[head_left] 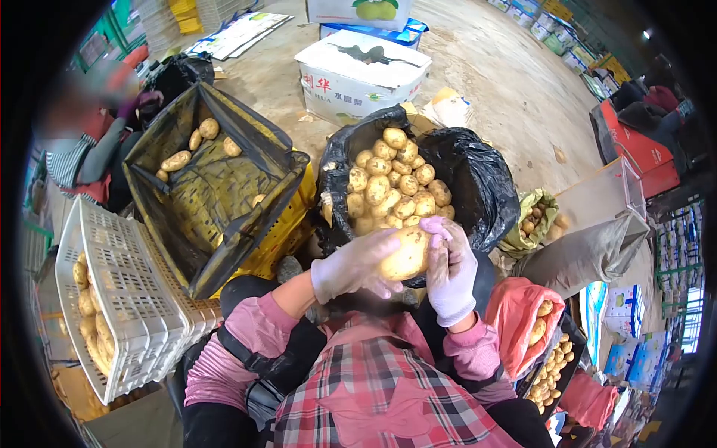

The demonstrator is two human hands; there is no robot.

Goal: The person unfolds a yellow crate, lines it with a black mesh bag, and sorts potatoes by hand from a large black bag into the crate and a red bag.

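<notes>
A large pale potato (407,255) is between my gloved hands, over the front rim of a bag-lined container. My left hand (354,263) presses its fingers against the potato's left side. My right hand (452,270) grips it from the right, thumb and fingers at its upper edge. Just beyond them, a heap of potatoes (396,179) fills much of the black plastic bag (478,179). To the left stands a yellow crate (287,235) with a dark, dirty liner (216,187), holding several potatoes on its bottom.
A white slatted crate (142,306) with potatoes is at the left. A red sack (515,321) and a tray of small potatoes (551,373) lie at the right. A green sack (534,224) stands beyond. White cartons (362,78) stand ahead. Another person (93,149) sits at the left.
</notes>
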